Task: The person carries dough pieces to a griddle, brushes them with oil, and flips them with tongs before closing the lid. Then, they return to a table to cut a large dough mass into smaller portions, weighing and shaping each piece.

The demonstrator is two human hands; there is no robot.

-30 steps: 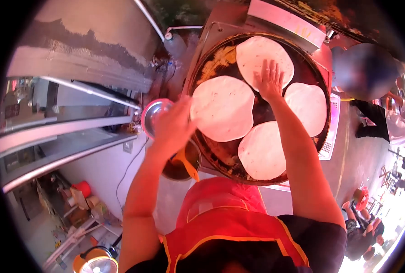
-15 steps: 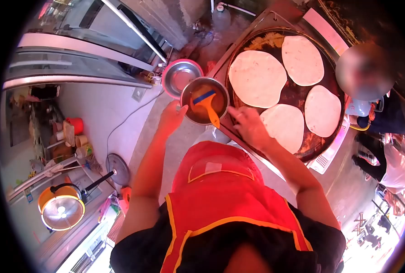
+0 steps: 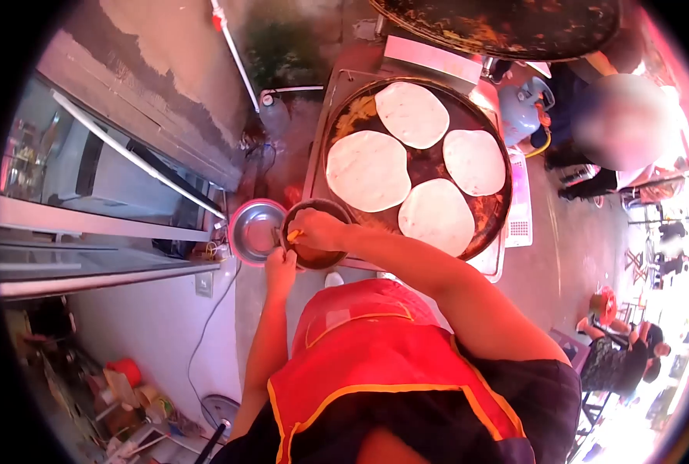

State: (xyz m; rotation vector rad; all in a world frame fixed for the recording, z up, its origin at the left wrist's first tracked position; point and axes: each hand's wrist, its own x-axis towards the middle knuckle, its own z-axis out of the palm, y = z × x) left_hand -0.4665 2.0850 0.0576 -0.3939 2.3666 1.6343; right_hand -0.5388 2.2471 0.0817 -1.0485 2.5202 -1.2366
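My right hand (image 3: 319,230) reaches over a metal pot (image 3: 312,203) and is closed around the orange handle of a brush (image 3: 295,236). The brush's head is hidden inside the pot. At the pot's near left rim, my left hand (image 3: 281,264) has its fingers closed on the edge. Just left of the pot sits a metal basin (image 3: 254,230) with a red rim. Right of the pot is a large round griddle (image 3: 431,165) bearing several pale flat dough rounds (image 3: 367,172).
A large dark round pan or lid (image 3: 507,31) lies beyond the griddle. Nearby are a blue gas cylinder (image 3: 519,114) and a person (image 3: 584,116). Another person (image 3: 627,359) is farther right. On the left, a glass-sided cabinet (image 3: 104,232) stands close to the basin.
My right hand has moved left from beside the griddle to the pot and taken the brush handle. The view has turned, showing more of the far pan and the right side.
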